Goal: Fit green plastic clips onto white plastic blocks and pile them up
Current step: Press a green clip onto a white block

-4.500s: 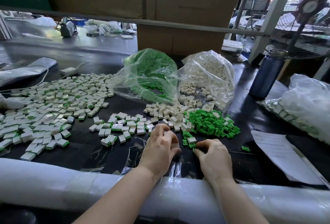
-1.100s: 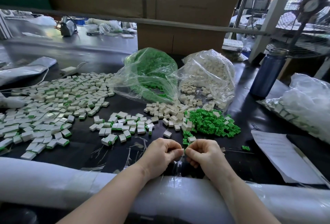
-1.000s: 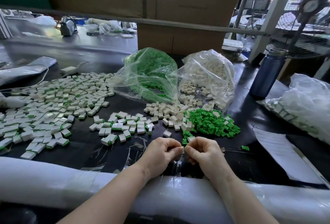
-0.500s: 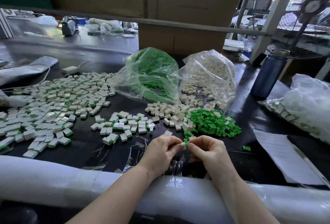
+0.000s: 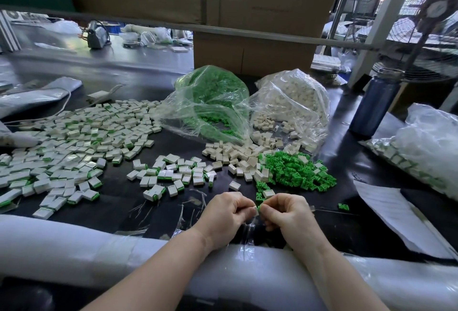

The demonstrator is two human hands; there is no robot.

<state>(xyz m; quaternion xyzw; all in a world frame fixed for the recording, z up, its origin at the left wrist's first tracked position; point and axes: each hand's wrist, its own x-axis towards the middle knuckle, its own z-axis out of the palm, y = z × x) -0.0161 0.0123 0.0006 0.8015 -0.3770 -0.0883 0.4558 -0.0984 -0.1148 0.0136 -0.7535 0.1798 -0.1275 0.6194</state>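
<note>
Green plastic, one clip, is pinched by the curled fingers of the right hand; one white block, mostly hidden, is pinched against it by the left hand. Both hands are held over a black table. At 12 o'clock two clear bags are seen: one of green clips, one of white blocks. Loose green clips are heaped at 1 o'clock. Finished blocks, too many to count, are spread at 10 o'clock.

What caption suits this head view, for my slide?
Both hands, left and right, press a green clip onto a white block.
</note>
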